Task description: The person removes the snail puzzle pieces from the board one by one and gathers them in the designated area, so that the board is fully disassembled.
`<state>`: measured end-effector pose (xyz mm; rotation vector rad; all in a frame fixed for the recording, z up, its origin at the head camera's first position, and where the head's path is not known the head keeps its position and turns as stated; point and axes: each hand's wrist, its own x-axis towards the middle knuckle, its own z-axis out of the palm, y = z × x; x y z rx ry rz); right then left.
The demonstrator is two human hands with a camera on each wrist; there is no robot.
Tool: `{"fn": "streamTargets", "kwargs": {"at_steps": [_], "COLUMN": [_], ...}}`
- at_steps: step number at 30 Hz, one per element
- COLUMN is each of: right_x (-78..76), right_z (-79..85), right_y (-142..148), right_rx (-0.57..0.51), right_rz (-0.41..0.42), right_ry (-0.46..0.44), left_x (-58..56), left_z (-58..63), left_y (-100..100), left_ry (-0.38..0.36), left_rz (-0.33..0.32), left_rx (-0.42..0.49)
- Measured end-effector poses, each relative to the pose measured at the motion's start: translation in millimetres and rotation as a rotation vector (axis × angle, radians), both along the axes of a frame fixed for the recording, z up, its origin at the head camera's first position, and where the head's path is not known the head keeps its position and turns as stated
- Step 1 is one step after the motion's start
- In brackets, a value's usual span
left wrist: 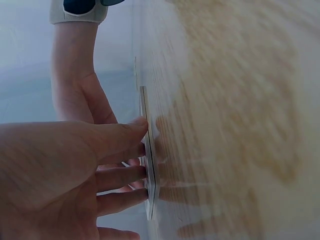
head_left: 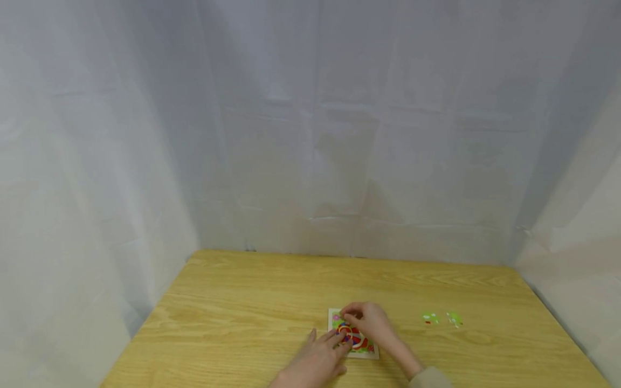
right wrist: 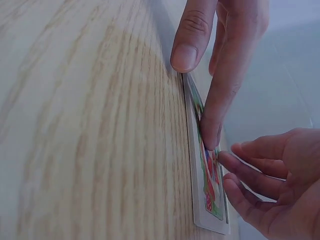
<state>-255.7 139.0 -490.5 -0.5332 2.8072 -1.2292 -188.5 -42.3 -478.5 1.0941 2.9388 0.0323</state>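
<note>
A small white-framed picture puzzle board (head_left: pixel 365 354) lies flat on the table, printed in green, red, blue and yellow. My left hand (head_left: pixel 317 360) comes from the near side with fairly straight fingers spread over the picture. In the right wrist view the left thumb (right wrist: pixel 185 56) sits at the board's edge while the left index finger (right wrist: pixel 212 127) presses on top. Bent over the board's far part is my right hand (head_left: pixel 372 324), thumb and index tips close together at the picture. I cannot tell whether a puzzle piece is between them.
Two loose green puzzle pieces, one piece (head_left: pixel 429 318) and another piece (head_left: pixel 454 319), lie to the right of the board. The wooden table (head_left: pixel 218 302) is bounded at the back and sides by hanging white sheets (head_left: pixel 271 161).
</note>
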Motion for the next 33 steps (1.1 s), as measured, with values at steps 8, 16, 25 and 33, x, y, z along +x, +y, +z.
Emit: {"fn": "streamTargets", "kwargs": {"at_steps": [8, 16, 25, 33], "right_x": [-2.7, -3.2, -4.1, -4.5], "right_z": [-3.7, -4.9, -2.8, 0.6], "right_y": [-3.4, -8.5, -12.5, -13.4], "right_rx": [-0.046, -0.023, 0.076, 0.11], "right_rz": [0.032, 0.035, 0.023, 0.002], "right_ry": [-0.007, 0.005, 0.071, 0.106], "left_x": [0.1, -0.4, 1.1, -0.5], "left_z": [-0.1, -0.1, -2.3, -0.7], "left_y": [1.3, 1.9, 1.7, 1.2], "left_ry": [-0.021, -0.022, 0.035, 0.047], "left_rz": [0.015, 0.018, 0.007, -0.009], "left_rx": [-0.012, -0.02, -0.027, -0.019]}}
